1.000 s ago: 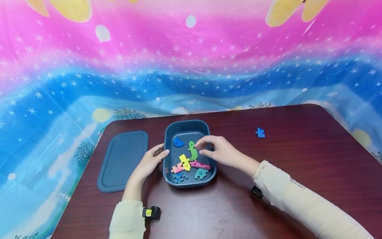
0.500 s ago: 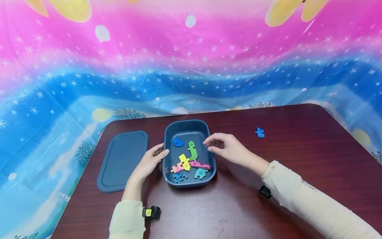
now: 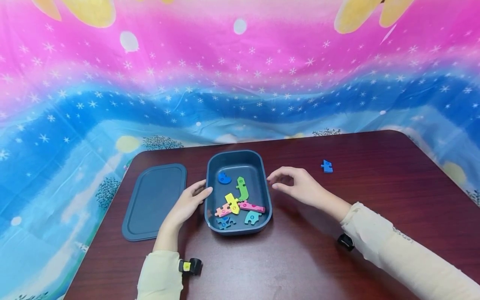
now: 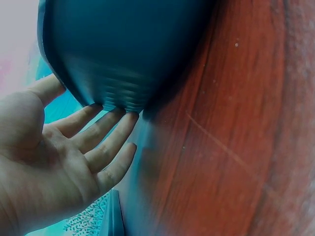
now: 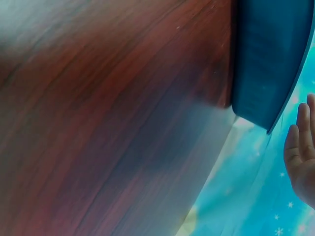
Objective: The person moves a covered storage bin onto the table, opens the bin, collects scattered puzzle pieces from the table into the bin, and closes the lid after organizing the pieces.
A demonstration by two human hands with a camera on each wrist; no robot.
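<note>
A dark blue-grey plastic box point(image 3: 240, 158) holds several flat puzzle pieces. Among them are a green piece point(image 3: 243, 191), a yellow one point(image 3: 231, 203), a magenta one point(image 3: 250, 206), a salmon one point(image 3: 223, 211) and a rounded blue one point(image 3: 224, 178). My left hand point(image 3: 190, 202) holds the box's left wall, thumb over the rim; in the left wrist view the fingertips point(image 4: 130, 115) touch the outside. Just right of the box, my right hand point(image 3: 294, 183) hovers with loosely bent fingers, nothing seen in it. A blue puzzle piece point(image 3: 327, 166) lies farther right on the table.
The flat matching lid point(image 3: 155, 202) lies left of the box on the dark reddish-brown table point(image 3: 262, 266). Behind the table's far edge hangs a colourful printed cloth point(image 3: 240, 96). Each wrist carries a black strap-on camera point(image 3: 195, 266).
My right hand has moved right, from above the green piece inside the box to outside its right rim. The left hand, the box and the pieces stay where they were.
</note>
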